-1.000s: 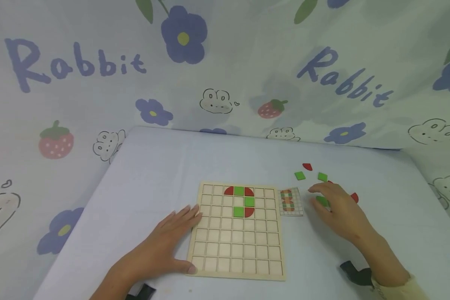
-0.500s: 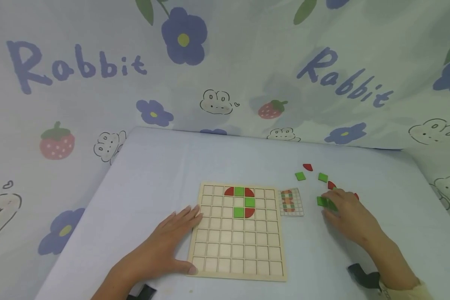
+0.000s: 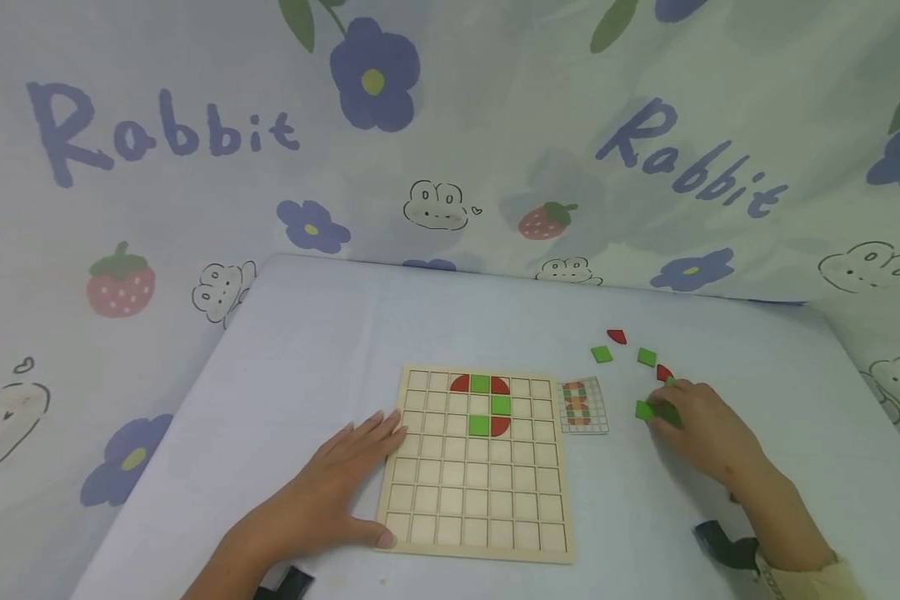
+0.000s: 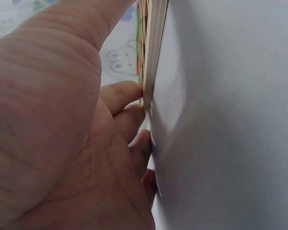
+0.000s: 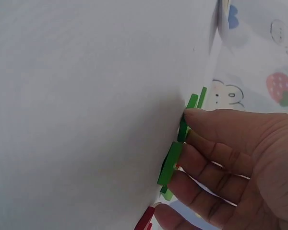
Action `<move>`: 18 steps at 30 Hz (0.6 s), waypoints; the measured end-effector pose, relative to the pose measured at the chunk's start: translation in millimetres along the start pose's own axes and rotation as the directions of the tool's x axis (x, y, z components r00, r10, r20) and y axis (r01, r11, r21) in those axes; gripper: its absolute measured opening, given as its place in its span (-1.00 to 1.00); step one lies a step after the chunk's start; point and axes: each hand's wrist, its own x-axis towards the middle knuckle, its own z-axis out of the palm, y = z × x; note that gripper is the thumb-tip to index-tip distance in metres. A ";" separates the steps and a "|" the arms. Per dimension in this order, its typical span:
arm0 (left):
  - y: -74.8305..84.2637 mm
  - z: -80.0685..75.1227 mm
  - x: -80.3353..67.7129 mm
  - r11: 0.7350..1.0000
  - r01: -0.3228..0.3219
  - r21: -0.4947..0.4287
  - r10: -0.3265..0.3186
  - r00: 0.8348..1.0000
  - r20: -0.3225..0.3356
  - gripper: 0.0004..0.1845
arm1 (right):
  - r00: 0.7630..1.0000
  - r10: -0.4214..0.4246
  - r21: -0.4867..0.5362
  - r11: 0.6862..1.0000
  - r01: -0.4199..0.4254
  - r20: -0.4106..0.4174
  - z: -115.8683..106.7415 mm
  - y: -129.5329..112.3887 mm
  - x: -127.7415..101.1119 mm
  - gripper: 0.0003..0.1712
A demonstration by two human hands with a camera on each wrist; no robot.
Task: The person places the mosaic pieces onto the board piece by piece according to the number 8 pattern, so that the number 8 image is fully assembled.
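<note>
Head view shows the board (image 3: 474,467) lying flat on the table (image 3: 330,333), its long axis running away from the person; six tiles sit in the upper rows, two red quarter-rounds flanking a green square on top, a green below, then a green with a red beside it; by my reading of the card (image 3: 583,406) just right of the board, the lower half of the figure is still to lay. Left hand (image 3: 322,492) lies flat, fingers straight, pressed along the board's left edge. Right hand (image 3: 701,429) rests with fingers bent over the green tiles (image 3: 645,409) right of the card, touching them; whether it has one pinched, I cannot tell. Loose tiles (image 3: 617,336) lie just beyond.
</note>
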 end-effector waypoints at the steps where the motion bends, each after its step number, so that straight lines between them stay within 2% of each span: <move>1: -0.4 0.0 -0.1 1.000 -0.001 0.001 0.001 1.000 0.000 0.32 | 1.000 0.011 0.007 1.000 -0.011 0.011 -0.5 -0.2 0.2 -0.63; 9: 0.5 -1.1 -0.6 1.000 -0.004 -0.008 0.004 1.000 -0.003 0.31 | 0.992 0.099 0.026 0.995 -0.101 0.072 -4.5 -2.9 2.3 -0.62; 13: 1.8 -1.4 -0.9 0.999 -0.026 -0.020 0.025 1.000 -0.016 0.29 | 0.993 0.092 0.021 0.995 -0.094 0.079 -4.8 0.0 2.1 -0.60; 18: 3.5 -1.9 -1.5 0.999 -0.035 -0.037 0.034 0.999 -0.016 0.27 | 0.995 0.081 0.071 0.994 -0.085 0.063 -6.9 1.8 1.3 -0.60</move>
